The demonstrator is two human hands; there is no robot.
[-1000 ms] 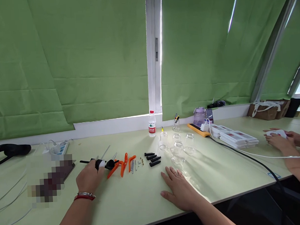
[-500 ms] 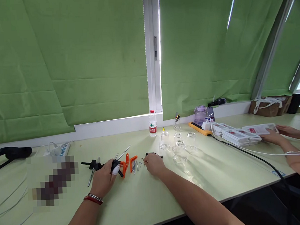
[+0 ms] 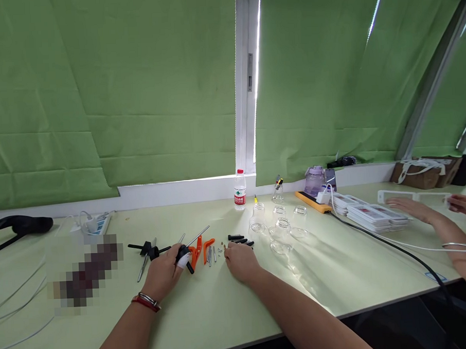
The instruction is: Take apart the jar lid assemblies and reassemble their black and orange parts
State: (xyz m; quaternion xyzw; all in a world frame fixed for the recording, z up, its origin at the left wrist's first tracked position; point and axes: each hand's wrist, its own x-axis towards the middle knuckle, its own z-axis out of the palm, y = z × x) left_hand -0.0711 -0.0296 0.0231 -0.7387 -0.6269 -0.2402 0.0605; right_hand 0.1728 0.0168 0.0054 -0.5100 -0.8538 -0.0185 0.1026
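My left hand (image 3: 165, 270) is closed around a black plastic piece (image 3: 181, 255) with a thin metal rod (image 3: 198, 235) sticking out to the upper right. White tape or wrap shows at its fingertips. Left of that hand lies a similar black part (image 3: 146, 249) crossed with metal rods. Orange plastic clamp arms (image 3: 198, 250) and several silver screws (image 3: 210, 256) lie between my hands. My right hand (image 3: 240, 263) rests low on the table, fingers pinched beside tiny brass-coloured pieces (image 3: 222, 245); what it pinches is hidden. Several black ridged pieces (image 3: 239, 239) lie just behind it.
Upturned glass jars (image 3: 284, 234) and a water bottle (image 3: 239, 192) stand beyond my right hand. Further right are an orange-edged power strip (image 3: 312, 202), a black cable (image 3: 382, 236), stacked white cards (image 3: 374, 217) and another person's hands (image 3: 412, 209). A blurred-out patch (image 3: 88, 273) lies left.
My right hand has moved left from lying flat with spread fingers to a pinch at the small parts. My left hand has shifted right with its black piece. The other person handles white frames.
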